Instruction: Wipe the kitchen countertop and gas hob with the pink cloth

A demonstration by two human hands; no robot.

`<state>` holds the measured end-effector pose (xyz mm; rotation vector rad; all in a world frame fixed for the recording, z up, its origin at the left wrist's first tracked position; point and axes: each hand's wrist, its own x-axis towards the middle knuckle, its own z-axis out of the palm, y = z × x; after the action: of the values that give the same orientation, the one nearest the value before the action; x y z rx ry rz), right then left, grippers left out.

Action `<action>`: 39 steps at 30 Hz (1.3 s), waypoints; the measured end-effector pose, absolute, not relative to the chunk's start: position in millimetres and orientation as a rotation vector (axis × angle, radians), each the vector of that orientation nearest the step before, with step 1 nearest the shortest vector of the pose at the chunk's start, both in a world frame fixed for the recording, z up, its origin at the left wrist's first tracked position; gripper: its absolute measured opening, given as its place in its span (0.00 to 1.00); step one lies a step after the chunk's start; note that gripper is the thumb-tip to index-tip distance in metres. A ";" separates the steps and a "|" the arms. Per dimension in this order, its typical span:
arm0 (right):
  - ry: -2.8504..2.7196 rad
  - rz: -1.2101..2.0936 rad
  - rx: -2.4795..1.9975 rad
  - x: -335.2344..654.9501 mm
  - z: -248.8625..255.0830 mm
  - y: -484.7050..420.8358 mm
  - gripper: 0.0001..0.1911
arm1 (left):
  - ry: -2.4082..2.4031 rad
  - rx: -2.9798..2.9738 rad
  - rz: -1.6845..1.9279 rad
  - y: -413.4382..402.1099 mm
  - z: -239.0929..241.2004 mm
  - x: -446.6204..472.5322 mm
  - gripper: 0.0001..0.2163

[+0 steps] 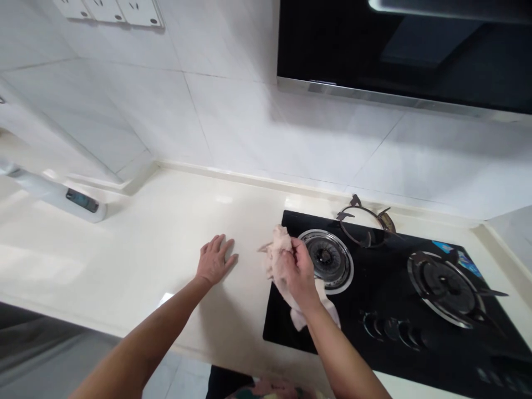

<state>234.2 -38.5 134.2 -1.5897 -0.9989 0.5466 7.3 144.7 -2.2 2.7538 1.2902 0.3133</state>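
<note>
My right hand (302,274) grips a crumpled pale pink cloth (279,266) above the left edge of the black gas hob (286,327). Part of the cloth bunches up past my fingers, and a loose end hangs below the wrist. Just behind that hand is the left burner (326,257), without its pan support. My left hand (215,260) rests palm down on the cream countertop (174,216), fingers spread and holding nothing. The removed pan support (361,224), a dark ring with prongs, leans across the hob's back edge.
On the right burner (446,285) a pan support is in place. Control knobs (393,328) sit at the hob's front. A dark range hood (399,61) overhangs the back. A white elongated device (58,194) lies on the counter at left, below wall sockets (112,11).
</note>
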 end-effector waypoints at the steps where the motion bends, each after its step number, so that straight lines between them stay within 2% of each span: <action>1: -0.922 0.543 -1.491 229.6 145.5 -37.7 0.16 | 1.289 2.751 0.318 144.5 -1.5 7.4 0.26; 3: -0.792 0.509 -1.348 225.5 161.2 -38.0 0.16 | 1.282 2.744 0.327 143.9 -0.3 7.5 0.25; 6: -0.753 0.429 -1.389 234.2 158.5 -50.7 0.17 | 1.283 2.746 0.324 142.8 0.9 7.4 0.25; 9: -0.801 0.409 -1.635 257.6 120.4 -90.0 0.16 | 1.285 2.755 0.311 142.0 1.1 6.9 0.25; 14: -1.065 0.568 -2.228 306.2 35.4 -201.6 0.13 | 1.277 2.748 0.305 141.3 -0.6 5.8 0.25; 17: -1.148 0.789 -2.456 325.6 22.5 -247.2 0.18 | 1.280 2.757 0.297 141.2 -1.3 5.5 0.25; 19: -1.103 0.697 -2.477 329.5 31.0 -251.7 0.18 | 1.284 2.756 0.299 141.3 -1.2 5.5 0.25; 21: -1.063 0.518 -2.393 323.9 41.1 -237.6 0.20 | 1.276 2.747 0.306 141.5 -1.0 5.4 0.26; 23: -1.113 0.480 -2.260 307.9 42.5 -213.1 0.25 | 1.265 2.744 0.309 141.7 -1.0 5.0 0.26; 26: -1.293 0.515 -2.153 270.5 23.0 -173.7 0.31 | 1.264 2.754 0.315 142.2 -2.0 4.0 0.26; 31: -1.421 0.411 -2.228 227.9 -11.2 -113.3 0.44 | 1.265 2.766 0.320 142.6 -4.4 3.3 0.25; 34: -1.372 0.482 -2.326 232.2 -7.1 -71.4 0.46 | 1.279 2.772 0.318 142.5 -4.0 3.1 0.25; 39: -1.245 0.458 -2.400 263.3 7.8 -5.4 0.43 | 1.286 2.780 0.327 142.2 -2.3 2.0 0.24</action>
<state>263.3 -5.4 7.8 -2.4000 -1.2445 0.4583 2.0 142.2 -2.3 2.7801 1.2860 0.3265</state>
